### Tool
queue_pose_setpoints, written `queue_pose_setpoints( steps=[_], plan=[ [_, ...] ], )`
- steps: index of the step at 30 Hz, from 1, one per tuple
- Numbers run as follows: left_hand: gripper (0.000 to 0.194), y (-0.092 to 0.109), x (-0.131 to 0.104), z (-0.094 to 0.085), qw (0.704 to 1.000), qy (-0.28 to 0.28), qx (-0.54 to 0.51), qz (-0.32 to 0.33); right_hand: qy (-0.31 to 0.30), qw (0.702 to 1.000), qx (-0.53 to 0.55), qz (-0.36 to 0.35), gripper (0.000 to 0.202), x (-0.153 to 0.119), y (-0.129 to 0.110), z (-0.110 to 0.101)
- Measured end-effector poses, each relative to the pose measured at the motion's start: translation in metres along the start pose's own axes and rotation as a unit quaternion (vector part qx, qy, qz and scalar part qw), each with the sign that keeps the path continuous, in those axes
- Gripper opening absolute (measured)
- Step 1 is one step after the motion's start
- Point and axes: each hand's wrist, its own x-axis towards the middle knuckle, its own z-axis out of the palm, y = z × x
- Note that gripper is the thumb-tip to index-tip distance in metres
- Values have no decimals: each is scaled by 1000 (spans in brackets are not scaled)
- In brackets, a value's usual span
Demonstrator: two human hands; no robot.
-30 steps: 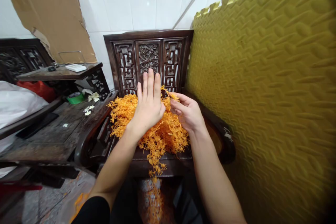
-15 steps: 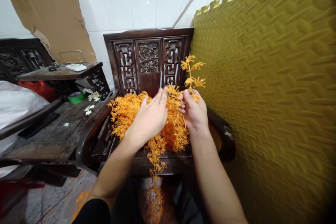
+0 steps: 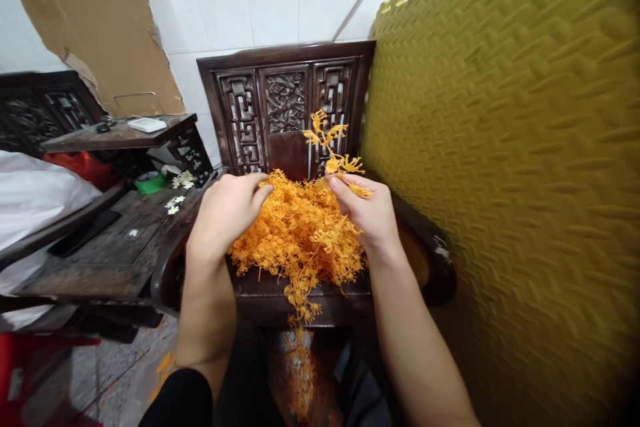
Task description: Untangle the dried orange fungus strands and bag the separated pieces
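A heap of thin, branching orange plastic sprigs (image 3: pixel 295 233) covers the seat of a dark carved wooden chair (image 3: pixel 287 153), and some strands hang over its front edge. My right hand (image 3: pixel 367 210) pinches the stem of one orange sprig (image 3: pixel 327 140), whose forked tips stand up above the fingers. At the heap's left side is my left hand (image 3: pixel 227 210), fingers curved with thumb and fingertips apart beside the orange strands. Nothing can be made out between them.
A tall yellow foam mat (image 3: pixel 500 147) stands along the right. At left, a dark wooden table (image 3: pixel 100 267) bears green tape (image 3: pixel 150 181) and small white flower pieces (image 3: pixel 174 203). Cardboard (image 3: pixel 100 27) leans behind. A red stool (image 3: pixel 30 373) stands at lower left.
My left hand has moved left, away from my right hand, to the heap's left side. The sprig in my right hand has shifted left and tilts more to the left.
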Motion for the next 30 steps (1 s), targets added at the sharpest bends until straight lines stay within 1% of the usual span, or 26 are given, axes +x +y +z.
queue_pose_setpoints(
  steps=[1,2,4,6,7,8,10,11,12,14,17,19,21,23,25,27,29,30],
  plan=[
    [33,0,2,-2,999,19,-34,-12,-18,1000,8,10,32,-1,0,2],
    [39,4,4,-2,996,20,-88,-14,-33,999,16,22,31,-3,0,4],
    [53,18,9,7,975,-17,-222,4,-52,998,26,31,30,-5,1,10],
    [60,37,13,23,943,-62,-325,23,-44,999,1,5,27,-8,5,15],
    [59,47,15,32,935,-73,-346,24,-34,999,-34,-23,25,-9,6,18],
    [57,55,17,40,933,-72,-351,16,-19,995,-80,-54,23,-10,8,20],
    [56,65,20,54,939,-60,-340,-12,6,978,-180,-105,21,-12,9,22],
    [55,67,22,58,939,-52,-338,-25,10,969,-216,-119,21,-12,9,22],
    [53,67,23,61,937,-48,-345,-33,3,964,-233,-127,23,-12,9,21],
    [44,62,26,63,923,-49,-380,-24,-42,969,-213,-120,29,-11,7,17],
    [27,48,29,57,905,-70,-420,12,-122,983,-119,-63,45,-9,3,7],
    [23,39,30,51,894,-96,-436,40,-149,986,-67,-16,56,-9,1,0],
    [21,34,30,45,888,-111,-441,63,-160,987,-30,11,57,-9,-1,-4],
    [17,31,29,39,898,-122,-415,77,-150,989,-10,16,45,-8,-3,-5],
    [19,32,27,35,914,-133,-373,86,-114,993,-16,4,31,-7,-4,-4],
    [22,35,26,33,922,-131,-350,99,-75,997,-32,-11,27,-5,-3,-2],
    [22,39,24,36,921,-112,-357,113,-49,998,-30,-19,28,-4,-1,1],
    [26,41,24,39,917,-100,-370,113,-41,999,-24,-20,28,-3,-1,2]
  ],
)
